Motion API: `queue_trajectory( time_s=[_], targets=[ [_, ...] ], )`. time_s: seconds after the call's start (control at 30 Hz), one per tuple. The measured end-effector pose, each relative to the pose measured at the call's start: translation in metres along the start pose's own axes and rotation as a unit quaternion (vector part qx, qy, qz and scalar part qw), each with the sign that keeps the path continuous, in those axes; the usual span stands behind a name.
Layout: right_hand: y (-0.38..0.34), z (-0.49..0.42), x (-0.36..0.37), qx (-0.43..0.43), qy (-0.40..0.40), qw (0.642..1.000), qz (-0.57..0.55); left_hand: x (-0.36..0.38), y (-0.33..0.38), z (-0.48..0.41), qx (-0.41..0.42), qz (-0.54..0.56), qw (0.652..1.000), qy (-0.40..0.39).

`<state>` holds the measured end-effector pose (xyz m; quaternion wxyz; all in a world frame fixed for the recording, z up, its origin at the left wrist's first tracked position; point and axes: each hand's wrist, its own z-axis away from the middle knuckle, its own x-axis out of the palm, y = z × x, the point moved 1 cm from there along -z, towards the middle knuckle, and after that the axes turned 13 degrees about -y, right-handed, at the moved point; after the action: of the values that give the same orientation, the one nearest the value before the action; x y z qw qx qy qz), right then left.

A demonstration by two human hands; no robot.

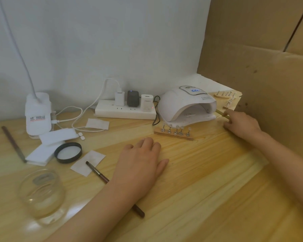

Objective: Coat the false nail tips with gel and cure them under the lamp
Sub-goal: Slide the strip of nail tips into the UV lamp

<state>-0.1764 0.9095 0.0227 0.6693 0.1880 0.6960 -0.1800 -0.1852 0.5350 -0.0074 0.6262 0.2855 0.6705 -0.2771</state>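
Observation:
A white curing lamp [184,103] stands at the back of the wooden table, its display lit. A wooden strip [173,136] with several false nail tips on metal stands lies just in front of the lamp's mouth. Two more strips of tips lie behind, one at the far corner [224,95] and one beside it [228,103]. My right hand [241,124] pinches a thin gold-coloured stick [221,114] at the lamp's right side. My left hand [140,163] rests flat on the table, fingers straight, over a brown brush [96,171].
A power strip [125,111] with plugged chargers sits left of the lamp. A glass jar [41,193], a black-rimmed lid [68,152], white pads [40,154], a second brush [13,144] and a white clip lamp base [38,114] crowd the left. Cardboard [269,75] walls the right.

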Motion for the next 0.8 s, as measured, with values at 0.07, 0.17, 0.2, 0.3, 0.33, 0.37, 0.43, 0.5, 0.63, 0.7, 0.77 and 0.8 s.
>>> queue_trajectory(
  time_s=[0.07,0.17,0.2,0.3,0.33,0.37,0.43,0.5,0.63,0.7,0.77,0.8],
  targets=[
    [-0.010,0.016,-0.005,-0.104,-0.015,0.983,-0.149,0.000,0.000,0.000,0.001,0.000,1.000,0.000],
    [-0.045,0.052,-0.013,-0.235,-0.161,0.918,-0.274,0.000,0.001,0.000,0.000,0.001,1.000,-0.002],
    [-0.056,0.059,-0.012,-0.254,-0.188,0.909,-0.271,0.000,0.001,0.001,0.000,0.001,1.000,-0.003],
    [-0.084,0.064,-0.003,-0.286,-0.130,0.921,-0.228,-0.001,0.001,0.001,0.000,0.002,1.000,-0.003],
    [-0.089,0.063,-0.003,-0.295,-0.094,0.929,-0.204,-0.002,0.001,0.001,0.001,0.003,1.000,-0.003],
    [-0.090,0.062,-0.004,-0.303,-0.065,0.934,-0.177,-0.002,0.001,0.001,0.002,0.004,1.000,-0.004],
    [-0.085,0.061,-0.006,-0.313,-0.019,0.942,-0.121,-0.003,0.001,0.001,0.002,0.005,1.000,-0.006],
    [-0.070,0.060,-0.006,-0.307,0.039,0.947,-0.086,-0.003,0.001,0.001,0.001,0.007,1.000,-0.006],
    [-0.035,0.045,0.003,-0.223,0.099,0.963,-0.119,-0.004,0.003,0.000,-0.002,0.009,1.000,-0.012],
    [-0.027,0.028,0.007,-0.161,0.089,0.969,-0.165,-0.005,0.003,0.000,-0.007,0.006,1.000,-0.016],
    [-0.028,0.011,0.009,-0.115,0.081,0.965,-0.222,-0.005,0.004,-0.001,-0.014,0.007,1.000,-0.022],
    [-0.032,0.002,0.008,-0.099,0.077,0.963,-0.239,-0.005,0.004,-0.001,-0.015,0.008,1.000,-0.023]
  ],
)
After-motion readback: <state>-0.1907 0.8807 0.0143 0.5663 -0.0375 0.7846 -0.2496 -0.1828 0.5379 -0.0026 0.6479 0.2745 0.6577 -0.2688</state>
